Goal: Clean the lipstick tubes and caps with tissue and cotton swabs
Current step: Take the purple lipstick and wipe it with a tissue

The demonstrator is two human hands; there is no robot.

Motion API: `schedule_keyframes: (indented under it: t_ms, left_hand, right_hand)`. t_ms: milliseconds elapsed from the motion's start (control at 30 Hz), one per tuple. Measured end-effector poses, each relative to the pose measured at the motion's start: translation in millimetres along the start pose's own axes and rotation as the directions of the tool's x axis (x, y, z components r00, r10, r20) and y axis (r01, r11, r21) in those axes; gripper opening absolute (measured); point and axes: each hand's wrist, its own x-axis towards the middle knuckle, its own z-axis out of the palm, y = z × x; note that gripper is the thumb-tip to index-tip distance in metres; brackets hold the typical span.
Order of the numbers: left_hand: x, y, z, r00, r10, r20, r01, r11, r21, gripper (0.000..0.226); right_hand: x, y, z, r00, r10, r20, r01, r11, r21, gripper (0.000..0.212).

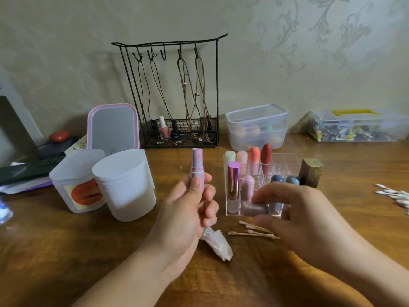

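Note:
My left hand (192,204) holds a lilac lipstick tube (197,167) upright, uncapped, with a crumpled tissue (218,243) tucked under its lower fingers. My right hand (296,218) grips a mauve lipstick cap (254,208) lying sideways, just in front of the clear acrylic organizer (285,161). Several lipsticks stand in the organizer, among them a metallic purple one (233,180) and a red one (266,155). Used cotton swabs (252,231) lie on the table below my right hand.
Two frosted white tubs (125,185) stand at the left, a pink mirror (112,127) and black wire rack (177,96) behind. Clear boxes (257,127) sit at the back. A gold glitter lipstick (311,172) and fresh swabs (396,194) lie right.

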Motion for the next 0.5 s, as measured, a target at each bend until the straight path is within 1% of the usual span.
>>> schedule_keyframes:
  t_ms: [33,100,233,367,500]
  left_hand:
    - [1,0,-1,1.000,-0.017,-0.011,0.017,1.000,-0.015,0.021]
    - [2,-1,-2,0.999,-0.044,-0.031,0.043,0.998,-0.050,0.021]
    - [6,0,-3,0.994,-0.076,-0.083,0.066,0.991,-0.120,0.020]
    - [6,0,-4,0.989,-0.100,-0.106,0.083,0.985,-0.153,0.020]
    - [6,0,-5,0.987,-0.115,-0.108,0.095,0.980,-0.176,0.019]
  right_hand:
    - [-1,-2,3,1.000,0.012,0.011,-0.011,0.998,-0.054,0.018]
    - [-3,-5,9,1.000,-0.005,-0.006,0.004,0.994,-0.110,0.017]
    - [-5,-8,23,0.998,-0.042,-0.039,0.032,0.973,-0.230,0.024]
    - [-5,-17,30,0.990,-0.072,-0.122,0.030,0.949,-0.314,0.019]
    - [-3,-20,35,0.993,-0.087,-0.082,0.049,0.922,-0.383,0.025]
